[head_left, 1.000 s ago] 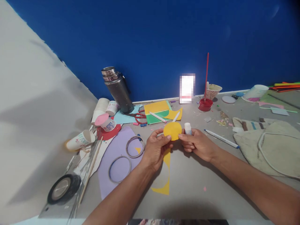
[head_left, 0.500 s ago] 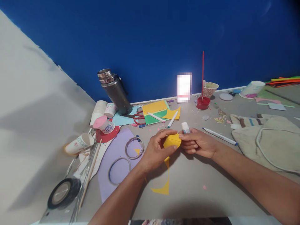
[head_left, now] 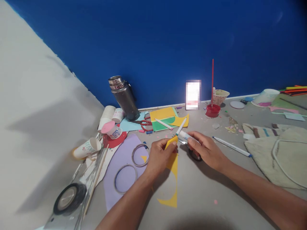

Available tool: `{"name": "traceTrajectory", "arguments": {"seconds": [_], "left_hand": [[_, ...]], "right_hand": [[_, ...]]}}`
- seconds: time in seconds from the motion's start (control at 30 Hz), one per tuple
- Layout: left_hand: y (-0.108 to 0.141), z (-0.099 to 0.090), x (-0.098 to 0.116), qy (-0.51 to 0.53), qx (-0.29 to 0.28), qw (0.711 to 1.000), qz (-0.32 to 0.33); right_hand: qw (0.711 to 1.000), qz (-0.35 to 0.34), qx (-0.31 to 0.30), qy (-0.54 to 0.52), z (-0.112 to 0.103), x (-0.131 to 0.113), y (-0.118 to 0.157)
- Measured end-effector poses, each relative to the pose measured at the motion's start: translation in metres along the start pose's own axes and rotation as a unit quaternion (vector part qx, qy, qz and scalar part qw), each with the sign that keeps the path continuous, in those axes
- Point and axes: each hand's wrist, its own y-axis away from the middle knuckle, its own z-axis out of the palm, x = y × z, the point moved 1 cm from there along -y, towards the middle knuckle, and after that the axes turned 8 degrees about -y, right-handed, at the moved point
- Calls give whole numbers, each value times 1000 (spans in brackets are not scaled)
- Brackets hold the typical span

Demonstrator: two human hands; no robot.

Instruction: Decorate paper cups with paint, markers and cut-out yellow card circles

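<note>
My left hand (head_left: 161, 155) pinches a folded piece of yellow paper (head_left: 171, 141) between thumb and fingers. A white glue stick (head_left: 186, 136) is in my right hand (head_left: 205, 148), its end pointing toward the yellow paper but apart from it. Beneath my right hand lies a pair of scissors (head_left: 195, 156) with dark handles, partly covered by the fingers. A yellow paper offcut (head_left: 173, 191) with a rounded cut-out rests on the table below my left hand, which hides part of it.
To the left are two tape rings (head_left: 126, 179) on purple paper (head_left: 110, 179), a roll of black tape (head_left: 68, 198) and a leaning flask (head_left: 126, 100). Markers (head_left: 163, 124) lie over coloured paper behind my hands. A blue-capped marker (head_left: 232, 146) and a cloth bag (head_left: 266, 159) are to the right.
My right hand has drawn away from the yellow paper with the glue stick, which now tilts left. My left hand has turned the paper more edge-on. The scissors have come into sight.
</note>
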Motion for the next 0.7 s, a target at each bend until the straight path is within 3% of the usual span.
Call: {"name": "traceTrajectory", "arguments": {"seconds": [0.1,0.27,0.53,0.7], "left_hand": [[1,2,2,16,-9,1000,-1],[5,3,6,-7,10,999,50],[8,6,-4,-63,34,992,101],[11,8,-4,-29,37,992,116]], "right_hand": [[988,-73,15,133,3,-5,6],[963,-131,5,236,9,-4,8],[954,-134,11,267,8,-3,8],[949,-139,28,281,9,-3,8]]}}
